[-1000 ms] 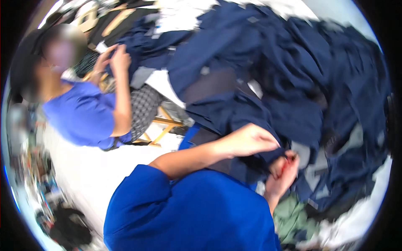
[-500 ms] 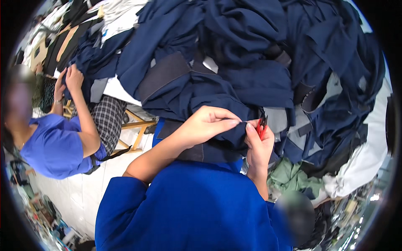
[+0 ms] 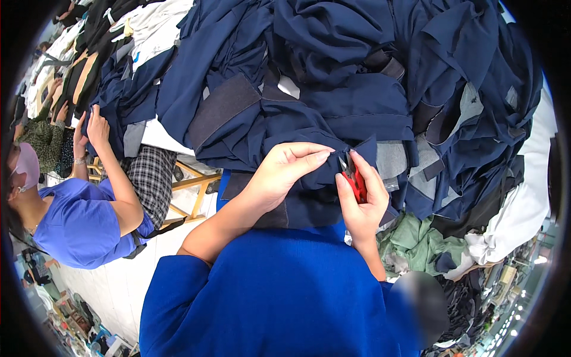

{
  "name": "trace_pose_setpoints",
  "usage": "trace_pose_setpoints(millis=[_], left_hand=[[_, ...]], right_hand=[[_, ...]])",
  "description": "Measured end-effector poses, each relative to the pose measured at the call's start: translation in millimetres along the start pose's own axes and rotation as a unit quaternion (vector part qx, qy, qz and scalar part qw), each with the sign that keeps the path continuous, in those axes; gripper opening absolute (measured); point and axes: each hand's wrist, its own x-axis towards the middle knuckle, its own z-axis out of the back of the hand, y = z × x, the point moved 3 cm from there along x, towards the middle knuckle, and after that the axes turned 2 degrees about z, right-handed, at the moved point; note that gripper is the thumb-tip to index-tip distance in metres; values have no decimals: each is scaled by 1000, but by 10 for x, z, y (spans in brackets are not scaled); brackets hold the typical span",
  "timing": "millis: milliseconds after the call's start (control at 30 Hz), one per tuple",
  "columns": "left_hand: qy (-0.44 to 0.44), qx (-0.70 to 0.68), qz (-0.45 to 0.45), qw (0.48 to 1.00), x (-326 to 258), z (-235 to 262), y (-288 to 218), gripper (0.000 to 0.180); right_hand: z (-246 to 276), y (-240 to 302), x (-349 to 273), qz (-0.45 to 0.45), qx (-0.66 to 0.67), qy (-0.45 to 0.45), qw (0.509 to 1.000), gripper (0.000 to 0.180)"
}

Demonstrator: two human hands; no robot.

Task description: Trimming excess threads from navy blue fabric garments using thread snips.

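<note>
Navy cloth (image 3: 309, 128) lies in front of me in a large heap. My left hand (image 3: 284, 172) pinches an edge of it between thumb and fingertips. Red-handled thread snips (image 3: 358, 185) sit in my right hand (image 3: 364, 205), between the thumb and the curled fingers. Their dark blades point up and left, close to the pinched edge. Whether the blades touch the cloth I cannot tell. The right index fingertip is right by the cloth edge too. Part of the navy garment hangs down over my lap below both hands.
Left of me, a person in a purple top (image 3: 83, 217) handles navy cloth beside a wooden stool (image 3: 196, 190). Green cloth (image 3: 416, 241) and white cloth (image 3: 511, 220) lie to the right. White and black garments (image 3: 157, 27) are piled at the far left.
The snips have swung from upright in my right hand to blades leaning left toward the cloth edge. My right thumb has come away from the cloth onto the snips. My left hand has shifted slightly left.
</note>
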Motion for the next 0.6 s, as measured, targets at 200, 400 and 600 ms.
trace_pose_setpoints(millis=[200, 400, 600], left_hand=[[-10, 25, -12, 1000, -21, 12, -46, 24], [-2, 39, 0, 999, -20, 30, -57, 22], [5, 58, 26, 998, -20, -4, -83, 22]], right_hand=[[-12, 42, 44, -3, -27, 8, 1000, 41], [12, 67, 41, -18, -39, 15, 999, 40], [16, 53, 38, -15, -42, 13, 999, 41]])
